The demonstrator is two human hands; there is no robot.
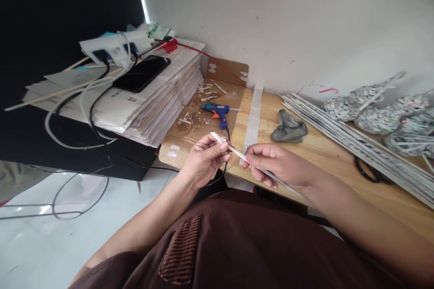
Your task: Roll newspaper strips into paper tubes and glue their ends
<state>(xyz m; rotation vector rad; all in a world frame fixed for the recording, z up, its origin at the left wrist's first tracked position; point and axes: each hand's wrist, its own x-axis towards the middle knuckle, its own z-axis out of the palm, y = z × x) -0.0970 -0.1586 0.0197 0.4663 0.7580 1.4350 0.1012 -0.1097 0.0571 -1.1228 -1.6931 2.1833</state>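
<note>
Head view: holding a thin rolled-paper stick (238, 153) slantwise at the near edge of the bench (267, 122), pinched by the left hand (206, 159) close to its wider upper end and gripped along the shaft by the right hand (280, 163). Could crease or unravel at that end if squeezed too hard or twisted unevenly. Could also catch the cord (228, 133) running down behind both hands toward the near edge, and so drag the blue glue gun (221, 110) off the cardboard sheet (179, 138) at the bench's left end. Might pick up loose paper scraps (185, 120) if lowered there. Might scorch if brushed against a heated nozzle (204, 107); impossible to tell whether hot.
</note>
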